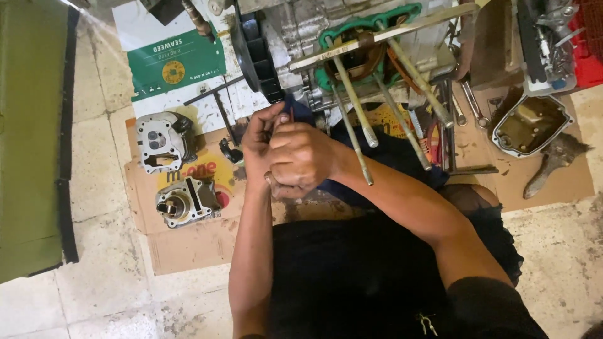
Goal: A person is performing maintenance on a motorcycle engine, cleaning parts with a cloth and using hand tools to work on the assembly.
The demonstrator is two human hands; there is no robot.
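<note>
Two hands meet over a dark blue cloth (301,113) beside the grey metal engine block (301,37): right hand (301,160) clenched around a thin reddish rod (291,117), left hand (259,141) steadying it, apparently mid-wipe.

Both hands, left hand (260,147) and right hand (301,160), clasp a dark blue cloth (301,113) beside the engine block (352,50).

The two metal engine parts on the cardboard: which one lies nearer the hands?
The lower engine part, with the round centre. The boxier one sits farther up, beside the white sheet.
</note>
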